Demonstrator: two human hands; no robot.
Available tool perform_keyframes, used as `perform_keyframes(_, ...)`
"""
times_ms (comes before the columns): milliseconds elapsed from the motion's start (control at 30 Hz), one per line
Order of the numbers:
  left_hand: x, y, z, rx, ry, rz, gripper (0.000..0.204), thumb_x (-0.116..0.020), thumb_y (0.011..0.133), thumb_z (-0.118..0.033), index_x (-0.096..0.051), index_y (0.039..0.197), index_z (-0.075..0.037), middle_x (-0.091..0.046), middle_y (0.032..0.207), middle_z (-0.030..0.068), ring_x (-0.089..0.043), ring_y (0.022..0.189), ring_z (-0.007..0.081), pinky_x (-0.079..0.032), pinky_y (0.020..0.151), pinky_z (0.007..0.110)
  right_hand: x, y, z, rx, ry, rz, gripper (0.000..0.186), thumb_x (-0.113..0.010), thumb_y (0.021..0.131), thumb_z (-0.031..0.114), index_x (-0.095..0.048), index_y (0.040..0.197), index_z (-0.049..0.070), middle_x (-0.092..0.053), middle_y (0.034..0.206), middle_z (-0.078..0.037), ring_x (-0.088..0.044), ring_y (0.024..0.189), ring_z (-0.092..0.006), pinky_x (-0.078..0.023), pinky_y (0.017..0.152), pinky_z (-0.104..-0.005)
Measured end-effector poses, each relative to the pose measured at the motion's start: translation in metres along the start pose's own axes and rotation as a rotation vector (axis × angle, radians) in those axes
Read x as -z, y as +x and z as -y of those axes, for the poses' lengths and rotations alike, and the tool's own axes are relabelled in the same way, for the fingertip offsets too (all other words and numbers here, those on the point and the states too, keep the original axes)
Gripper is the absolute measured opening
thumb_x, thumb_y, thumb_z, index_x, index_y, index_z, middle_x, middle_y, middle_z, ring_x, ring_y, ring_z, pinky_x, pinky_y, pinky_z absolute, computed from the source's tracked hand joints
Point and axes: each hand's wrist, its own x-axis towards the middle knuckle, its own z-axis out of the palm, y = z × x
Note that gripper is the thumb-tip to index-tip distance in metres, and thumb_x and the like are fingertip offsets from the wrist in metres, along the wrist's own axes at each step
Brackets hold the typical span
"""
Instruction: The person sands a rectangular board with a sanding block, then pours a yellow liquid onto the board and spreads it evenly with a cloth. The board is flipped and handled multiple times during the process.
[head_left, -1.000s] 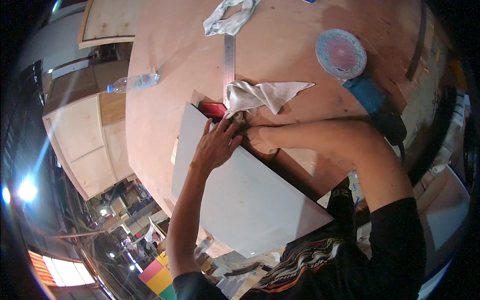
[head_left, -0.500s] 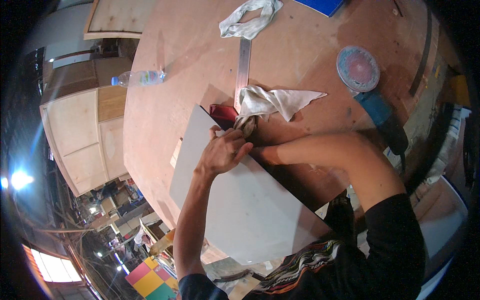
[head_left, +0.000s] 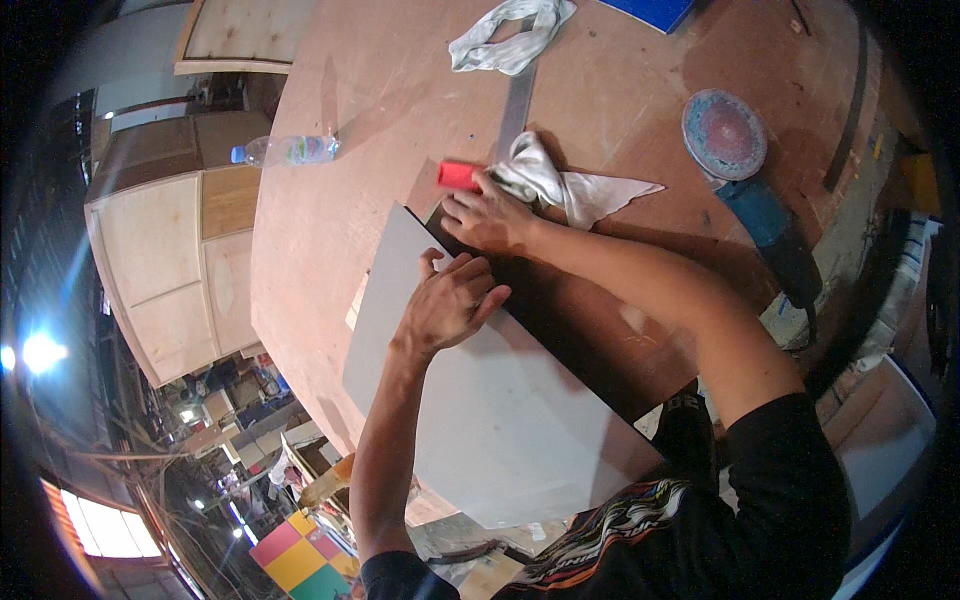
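Note:
My left hand is curled over the upper right edge of a pale grey panel that lies angled on the large wooden table. My right hand is just beyond that edge, fingers loosely bent and apart, index fingertip at a red block. A crumpled white cloth lies beside it, over a steel ruler. The dark underside beneath the panel's edge is mostly hidden.
A sander with a round pad lies at the right. A water bottle lies near the left edge, a looped rag and blue board at the back. Wooden cabinets stand left; a cluttered workshop surrounds the table.
My right hand has come out from beside the panel's edge and moved up to the red block, which sits farther back and shows more fully. My left fingers curled over the edge.

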Motion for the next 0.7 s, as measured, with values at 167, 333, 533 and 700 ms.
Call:
perform_keyframes(167,-0.011,0.006,0.001,-0.015,-0.025,-0.088,0.033,-0.058,0.1,-0.035,-0.071,0.082,-0.01,-0.063,0.092,0.0031,-0.06,0.096,0.0196,-0.032,0.1,0.057,0.018,0.022,-0.016,-0.296,0.03,-0.054,0.025,-0.065,0.085,0.025,-0.063,0.107,0.013,-0.059,0.12,-0.01,-0.057,0.111,-0.0267,-0.038,0.094,-0.0497)
perform_keyframes(333,-0.015,0.014,0.0,0.01,-0.027,0.034,0.025,-0.059,0.1,-0.032,-0.069,0.098,-0.009,-0.066,0.103,0.0059,-0.06,0.106,0.0235,-0.029,0.104,0.057,0.026,0.01,-0.028,-0.189,0.236,0.104,0.036,-0.074,0.076,0.023,-0.065,0.11,0.015,-0.064,0.115,-0.005,-0.054,0.117,-0.0239,-0.033,0.1,-0.0496)
perform_keyframes(533,-0.017,0.024,-0.001,0.028,-0.003,0.082,0.026,-0.058,0.1,-0.033,-0.068,0.106,-0.01,-0.065,0.111,0.0067,-0.059,0.112,0.0256,-0.03,0.105,0.058,0.025,0.0,-0.035,-0.172,0.357,0.017,0.032,-0.076,0.074,0.021,-0.067,0.105,0.018,-0.071,0.1,0.002,-0.059,0.111,-0.0204,-0.031,0.102,-0.0485)
perform_keyframes(700,-0.035,0.012,0.005,-0.034,0.001,-0.057,0.031,-0.059,0.099,-0.032,-0.064,0.117,-0.008,-0.061,0.122,0.0099,-0.056,0.119,0.0279,-0.032,0.108,0.053,0.031,0.004,-0.033,-0.141,0.492,0.068,0.027,-0.075,0.074,0.019,-0.068,0.101,0.018,-0.072,0.095,0.003,-0.061,0.107,-0.0187,-0.032,0.101,-0.047)
